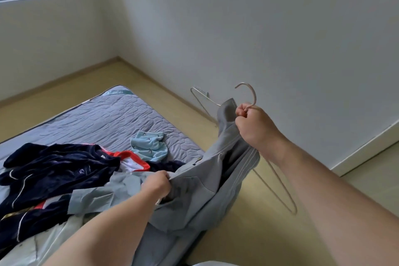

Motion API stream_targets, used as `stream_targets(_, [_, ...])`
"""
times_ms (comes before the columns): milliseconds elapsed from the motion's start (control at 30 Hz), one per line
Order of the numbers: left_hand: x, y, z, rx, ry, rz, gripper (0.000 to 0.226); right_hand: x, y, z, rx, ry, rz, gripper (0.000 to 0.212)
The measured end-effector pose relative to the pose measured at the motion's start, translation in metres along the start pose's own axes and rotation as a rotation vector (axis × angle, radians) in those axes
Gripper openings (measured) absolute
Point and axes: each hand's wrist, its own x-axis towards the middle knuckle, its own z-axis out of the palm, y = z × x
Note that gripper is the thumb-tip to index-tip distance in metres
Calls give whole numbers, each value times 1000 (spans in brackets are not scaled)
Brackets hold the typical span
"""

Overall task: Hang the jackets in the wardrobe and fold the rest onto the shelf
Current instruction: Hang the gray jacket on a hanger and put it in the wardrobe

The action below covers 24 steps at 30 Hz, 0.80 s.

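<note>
Currently: grey jacket (200, 181) held up over the mattress (112, 114) edge, wire hanger (254, 95) at its collar.
Right hand (254, 127) grip closed round the hanger's neck below the hook, collar against it; left hand (156, 183) grip pinches jacket fabric lower down. Navy clothes (54, 168) and a light-blue garment (149, 144) lie on the mattress.

No wording can be read in full. A small pale embroidered mark (81, 172) sits on the navy garment (54, 166), which lies toward the left side of the grey quilted mattress (108, 119). Its few characters are too small and tilted to make out. A teal label (117, 92) is sewn along the mattress's far edge, near the far corner, and its print is too fine to read.
</note>
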Motion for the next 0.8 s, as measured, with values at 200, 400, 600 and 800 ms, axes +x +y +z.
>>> stream_targets(200, [2, -1, -14, -60, 168, 145, 14, -2, 22, -23, -173, 34, 15, 21])
stream_targets(400, [-27, 47, -76, -358, 322, 257, 9, -11, 35, -21, -295, -67, 121, 15])
stream_targets(600, [-77, 76, -142, -1029, -371, 372, 54, -21, 32, -10, -372, -20, 12, 20])
stream_targets(800, [-77, 55, -105, -372, -166, 63, 67, -20, 6, -10, -466, 103, -257, 28])
